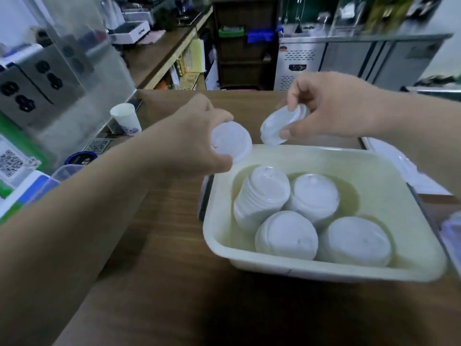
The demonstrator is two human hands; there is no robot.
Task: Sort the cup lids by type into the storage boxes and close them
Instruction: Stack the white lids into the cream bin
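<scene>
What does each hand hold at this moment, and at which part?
The left hand grips a white lid by its rim. The right hand pinches a translucent lid at its edge.

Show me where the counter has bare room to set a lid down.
Bare wood counter lies left of and in front of the cream storage box, up to the near edge. Crowded: four lid stacks sit in the box; paper cup and containers line the left edge.
</scene>
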